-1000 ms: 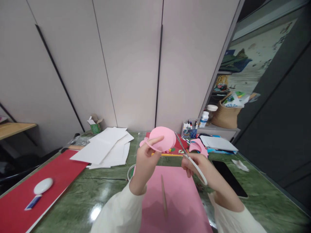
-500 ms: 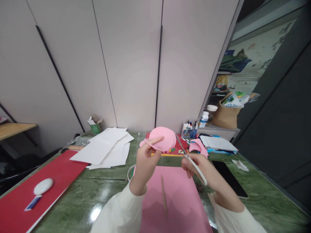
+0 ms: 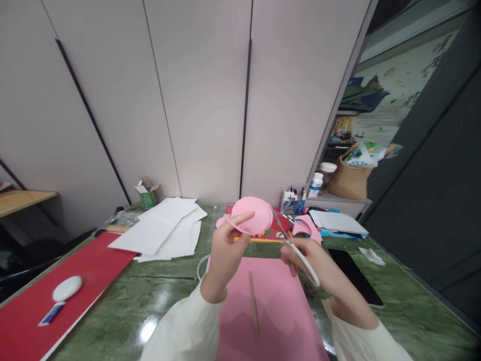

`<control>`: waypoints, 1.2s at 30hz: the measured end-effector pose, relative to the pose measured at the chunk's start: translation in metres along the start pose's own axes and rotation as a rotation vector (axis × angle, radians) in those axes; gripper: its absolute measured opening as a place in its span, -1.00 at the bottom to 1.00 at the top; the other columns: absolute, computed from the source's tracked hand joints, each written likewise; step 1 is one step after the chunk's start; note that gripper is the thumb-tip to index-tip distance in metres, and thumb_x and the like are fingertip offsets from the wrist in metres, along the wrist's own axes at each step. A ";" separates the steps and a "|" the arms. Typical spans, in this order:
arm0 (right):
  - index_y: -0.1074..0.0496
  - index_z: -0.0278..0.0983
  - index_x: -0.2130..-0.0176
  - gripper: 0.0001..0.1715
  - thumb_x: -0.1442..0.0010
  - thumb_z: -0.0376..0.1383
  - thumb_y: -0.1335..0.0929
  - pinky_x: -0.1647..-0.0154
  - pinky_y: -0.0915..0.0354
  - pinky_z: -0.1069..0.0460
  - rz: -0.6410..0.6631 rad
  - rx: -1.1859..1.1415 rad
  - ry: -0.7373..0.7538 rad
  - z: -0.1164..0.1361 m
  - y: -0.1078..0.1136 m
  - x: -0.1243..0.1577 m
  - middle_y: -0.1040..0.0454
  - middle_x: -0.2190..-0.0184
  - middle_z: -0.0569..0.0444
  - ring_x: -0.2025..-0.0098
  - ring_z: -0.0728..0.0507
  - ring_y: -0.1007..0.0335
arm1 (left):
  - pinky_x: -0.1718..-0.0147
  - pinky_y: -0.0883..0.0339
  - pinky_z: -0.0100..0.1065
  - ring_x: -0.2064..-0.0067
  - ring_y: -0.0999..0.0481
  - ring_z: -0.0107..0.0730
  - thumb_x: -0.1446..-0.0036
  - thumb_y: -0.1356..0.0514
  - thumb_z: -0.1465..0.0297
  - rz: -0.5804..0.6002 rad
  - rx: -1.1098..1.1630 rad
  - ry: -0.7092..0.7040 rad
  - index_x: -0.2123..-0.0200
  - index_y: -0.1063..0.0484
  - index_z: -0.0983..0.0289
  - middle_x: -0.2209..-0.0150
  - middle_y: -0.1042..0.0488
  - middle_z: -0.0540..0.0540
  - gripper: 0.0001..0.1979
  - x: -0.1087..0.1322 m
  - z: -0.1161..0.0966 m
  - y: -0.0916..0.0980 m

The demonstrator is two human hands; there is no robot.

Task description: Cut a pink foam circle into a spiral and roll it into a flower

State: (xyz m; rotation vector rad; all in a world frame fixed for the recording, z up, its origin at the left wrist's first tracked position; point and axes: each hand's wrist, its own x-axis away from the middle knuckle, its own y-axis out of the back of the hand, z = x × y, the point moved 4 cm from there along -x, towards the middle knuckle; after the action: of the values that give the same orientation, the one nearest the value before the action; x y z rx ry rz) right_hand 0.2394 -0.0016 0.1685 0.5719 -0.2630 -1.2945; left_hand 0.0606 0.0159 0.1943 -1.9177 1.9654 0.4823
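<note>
Cutting is probably made smoothest if, by the raised left hand (image 3: 230,245), its thumb and fingers clamped on the pink paper (image 3: 254,211) above the table (image 3: 124,306), the edge is turned slowly into the scissors (image 3: 288,242), which are gripped slanting up leftward in the curled fingers of the right hand (image 3: 302,253)

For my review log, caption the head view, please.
Left hand holds a pink cutout; right hand holds scissors beside its edge.

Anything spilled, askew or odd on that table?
Only mild untidiness: the white sheets at the left overlap at uneven angles, and a crumpled white scrap lies loose beside the flat black device. No spill shows.
</note>
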 end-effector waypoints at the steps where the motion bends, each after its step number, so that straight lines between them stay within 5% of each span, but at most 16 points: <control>1: -0.26 -0.31 0.55 -0.56 -0.14 -0.05 -0.19 0.63 -0.10 0.13 -0.004 -0.004 -0.002 0.000 0.000 0.000 -0.32 0.71 0.14 0.64 -0.02 -0.28 | 0.18 -0.29 -0.42 0.09 -0.39 -0.36 0.05 -0.08 0.53 -0.004 0.007 0.002 0.15 -0.41 0.29 0.12 -0.43 0.12 -0.67 0.000 0.000 0.000; 36: -0.29 -0.32 0.56 -0.62 -0.14 -0.13 -0.22 0.63 -0.10 0.14 -0.013 0.018 0.003 -0.003 -0.002 -0.002 -0.36 0.72 0.13 0.64 -0.01 -0.30 | 0.19 -0.27 -0.42 0.12 -0.39 -0.37 0.02 -0.12 0.46 -0.021 0.003 0.006 0.14 -0.39 0.27 0.11 -0.41 0.11 -0.69 0.000 0.002 0.000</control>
State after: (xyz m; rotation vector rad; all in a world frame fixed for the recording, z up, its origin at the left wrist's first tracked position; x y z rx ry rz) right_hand 0.2385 0.0004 0.1649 0.5920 -0.2686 -1.3050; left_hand 0.0602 0.0169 0.1927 -1.9384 1.9465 0.4672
